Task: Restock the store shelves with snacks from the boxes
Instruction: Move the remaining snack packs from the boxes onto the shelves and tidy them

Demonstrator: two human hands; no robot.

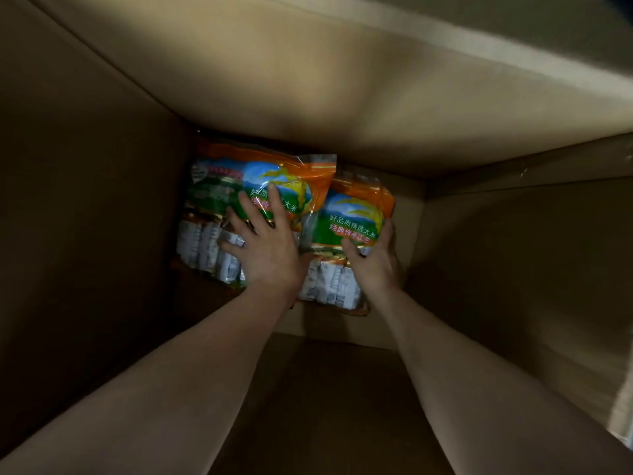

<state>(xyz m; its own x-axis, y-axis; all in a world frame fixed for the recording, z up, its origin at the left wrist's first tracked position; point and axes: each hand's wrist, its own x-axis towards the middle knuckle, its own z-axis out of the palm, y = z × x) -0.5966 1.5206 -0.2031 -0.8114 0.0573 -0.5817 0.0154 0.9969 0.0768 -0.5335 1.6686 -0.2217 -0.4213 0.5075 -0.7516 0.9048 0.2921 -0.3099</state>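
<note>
Hands deep in cardboard box point(102, 200): left hand point(270, 248) flat, fingers spread on far-left-corner snack bag point(219, 186), right hand point(376, 258) gripping lower right edge of neighbouring bag point(352, 214), long axes running away, ready to lift.

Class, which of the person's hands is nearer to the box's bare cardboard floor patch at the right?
Right. The right hand grips the right-side orange snack bag beside the patch; the left hand rests flat further left.

A dark patch point(622, 2) shows top right, a pale sliver point(624, 419) lower right, both indistinct.
</note>
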